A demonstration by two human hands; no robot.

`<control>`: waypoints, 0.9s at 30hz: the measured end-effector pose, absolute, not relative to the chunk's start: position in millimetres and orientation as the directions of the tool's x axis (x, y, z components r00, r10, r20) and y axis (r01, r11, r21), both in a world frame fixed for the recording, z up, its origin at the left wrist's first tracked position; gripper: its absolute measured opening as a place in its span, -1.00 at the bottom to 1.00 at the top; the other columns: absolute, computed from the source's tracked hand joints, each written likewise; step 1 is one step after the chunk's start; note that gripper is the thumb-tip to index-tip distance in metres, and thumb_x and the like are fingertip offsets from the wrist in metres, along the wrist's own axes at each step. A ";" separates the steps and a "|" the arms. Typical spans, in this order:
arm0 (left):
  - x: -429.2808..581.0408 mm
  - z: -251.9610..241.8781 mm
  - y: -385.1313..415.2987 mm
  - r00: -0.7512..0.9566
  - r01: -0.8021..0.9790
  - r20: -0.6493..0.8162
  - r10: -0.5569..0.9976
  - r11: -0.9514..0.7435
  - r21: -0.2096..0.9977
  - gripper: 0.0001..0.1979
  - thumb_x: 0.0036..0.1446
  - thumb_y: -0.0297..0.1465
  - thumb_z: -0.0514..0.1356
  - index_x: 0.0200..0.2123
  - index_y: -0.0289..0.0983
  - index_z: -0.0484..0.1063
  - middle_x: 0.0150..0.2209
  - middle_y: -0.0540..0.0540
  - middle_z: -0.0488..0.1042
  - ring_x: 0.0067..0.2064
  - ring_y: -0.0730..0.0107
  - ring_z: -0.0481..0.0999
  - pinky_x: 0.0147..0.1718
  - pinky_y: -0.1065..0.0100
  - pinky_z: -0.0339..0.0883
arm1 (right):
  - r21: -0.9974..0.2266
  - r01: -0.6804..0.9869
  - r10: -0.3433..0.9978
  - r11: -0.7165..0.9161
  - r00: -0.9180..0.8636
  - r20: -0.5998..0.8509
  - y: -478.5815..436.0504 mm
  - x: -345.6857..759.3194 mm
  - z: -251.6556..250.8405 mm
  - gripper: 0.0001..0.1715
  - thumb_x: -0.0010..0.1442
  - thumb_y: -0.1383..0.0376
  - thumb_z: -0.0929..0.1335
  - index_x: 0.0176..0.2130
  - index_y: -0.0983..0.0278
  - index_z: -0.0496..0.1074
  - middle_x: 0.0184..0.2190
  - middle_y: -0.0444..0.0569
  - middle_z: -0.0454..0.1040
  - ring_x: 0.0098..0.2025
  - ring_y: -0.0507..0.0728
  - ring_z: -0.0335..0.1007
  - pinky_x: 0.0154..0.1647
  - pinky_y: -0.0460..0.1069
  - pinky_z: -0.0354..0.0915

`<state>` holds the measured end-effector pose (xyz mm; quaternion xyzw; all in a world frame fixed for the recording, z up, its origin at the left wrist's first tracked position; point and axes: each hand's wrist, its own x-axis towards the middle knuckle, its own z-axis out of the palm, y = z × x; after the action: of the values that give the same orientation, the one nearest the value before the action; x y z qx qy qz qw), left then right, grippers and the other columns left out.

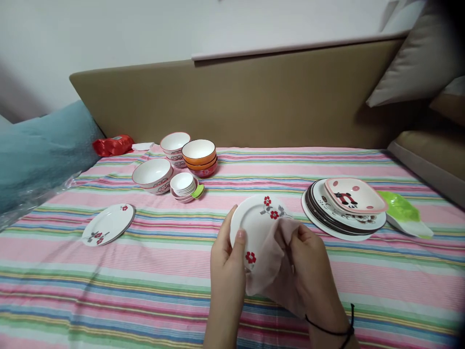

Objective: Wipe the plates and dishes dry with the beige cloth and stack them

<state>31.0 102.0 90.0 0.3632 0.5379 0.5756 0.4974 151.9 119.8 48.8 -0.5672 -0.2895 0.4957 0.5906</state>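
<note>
My left hand (228,254) grips the left edge of a white plate (250,220) with red flowers and grey leaves, thumb on its face. The plate is held up, tilted, above the striped cloth. In my right hand (312,257) a pinkish cloth (271,261) is bunched between the fingers. It drapes over the plate's lower right part and hides that side of the rim. A black cord circles my right wrist. To the right stands a stack of plates (327,223), topped by a squarish pink-rimmed cat dish (354,194).
Flowered plates (109,224) lie at the left. Behind them stand white bowls (152,174), orange bowls (199,154) and small white dishes (182,183). A green leaf-shaped dish (403,211) lies far right. A red bundle (113,145) sits by the blue cushion (47,145).
</note>
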 end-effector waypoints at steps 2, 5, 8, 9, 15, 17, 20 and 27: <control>34.2 91.1 100.9 -0.264 -0.197 -0.125 0.956 0.073 0.978 -0.52 0.14 -0.22 0.20 0.13 -0.20 0.35 0.07 -0.12 0.42 0.09 0.13 0.38 -0.02 0.31 0.31 | -0.906 -0.388 0.905 -0.168 0.303 -0.297 119.6 151.0 51.8 -0.81 0.00 0.20 0.39 -0.37 0.26 0.49 -0.39 -0.05 0.55 -0.42 0.12 0.41 -0.42 -0.01 0.35; 43.5 89.6 99.5 -0.250 -0.348 -0.234 0.940 0.138 0.927 -0.43 0.16 -0.18 0.17 0.21 -0.17 0.20 0.01 -0.15 0.46 0.00 0.13 0.46 -0.12 0.29 0.37 | -0.807 -0.569 0.910 -0.155 0.237 -0.341 120.0 146.9 60.7 -0.77 -0.10 0.23 0.42 -0.34 0.23 0.48 -0.35 -0.07 0.56 -0.38 0.14 0.44 -0.36 0.00 0.38; 49.1 85.3 99.4 -0.258 -0.340 -0.222 0.940 0.127 0.932 -0.45 0.19 -0.24 0.14 0.22 -0.15 0.10 0.07 -0.14 0.40 0.06 0.17 0.41 -0.03 0.27 0.32 | -0.840 -0.531 0.922 -0.116 0.257 -0.289 119.0 146.2 64.5 -0.74 -0.20 0.34 0.45 -0.38 0.22 0.46 -0.43 -0.13 0.53 -0.39 0.10 0.43 -0.38 -0.05 0.37; 49.2 84.2 99.8 -0.268 -0.294 -0.193 0.944 0.111 0.949 -0.47 0.20 -0.27 0.13 0.21 -0.15 0.12 0.10 -0.13 0.38 0.09 0.18 0.38 0.02 0.26 0.28 | -0.866 -0.488 0.912 -0.108 0.299 -0.282 118.5 146.8 63.9 -0.77 -0.20 0.34 0.45 -0.40 0.23 0.45 -0.46 -0.14 0.51 -0.41 0.08 0.42 -0.41 -0.07 0.35; 38.9 85.4 103.5 -0.189 -0.056 -0.061 0.980 0.052 0.997 -0.54 0.18 -0.34 0.09 0.17 -0.16 0.24 0.15 -0.09 0.34 0.17 0.15 0.28 0.13 0.19 0.16 | -0.847 -0.524 0.879 -0.089 0.358 -0.315 117.3 151.7 58.0 -0.77 -0.12 0.26 0.43 -0.35 0.25 0.49 -0.38 -0.07 0.54 -0.40 0.10 0.43 -0.41 -0.04 0.35; 32.7 85.5 103.9 -0.167 0.007 -0.055 0.984 0.057 0.998 -0.52 0.19 -0.35 0.08 0.20 -0.13 0.23 0.18 -0.06 0.30 0.19 0.15 0.25 0.14 0.19 0.14 | -0.866 -0.495 0.889 -0.071 0.362 -0.279 117.8 155.2 58.1 -0.77 -0.15 0.30 0.42 -0.36 0.25 0.49 -0.37 -0.07 0.54 -0.41 0.09 0.43 -0.40 -0.04 0.35; 21.8 85.5 101.7 -0.103 0.149 -0.109 0.989 0.124 0.981 -0.50 0.19 -0.38 0.06 0.21 -0.10 0.23 0.17 -0.06 0.32 0.15 0.16 0.29 0.09 0.19 0.16 | -0.957 -0.265 0.930 -0.117 0.310 -0.200 118.1 165.3 59.4 -0.75 -0.18 0.37 0.37 -0.36 0.26 0.50 -0.42 -0.07 0.53 -0.41 0.12 0.42 -0.43 -0.05 0.32; 12.9 87.2 94.9 0.058 0.474 -0.147 0.987 0.102 0.875 -0.49 0.16 -0.46 0.04 0.19 -0.07 0.29 -0.42 -0.03 0.45 -0.39 0.31 0.40 -0.40 0.38 0.20 | -0.979 -0.019 0.978 -0.202 -0.049 -0.201 113.2 182.0 68.1 -0.60 -0.16 0.43 0.31 -0.26 0.25 0.54 -0.39 -0.06 0.56 -0.35 0.15 0.45 -0.36 -0.03 0.31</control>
<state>12.9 94.9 87.2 0.5953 0.6136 0.3072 0.4179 182.0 113.2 68.1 -0.5302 -0.4523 0.5657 0.4408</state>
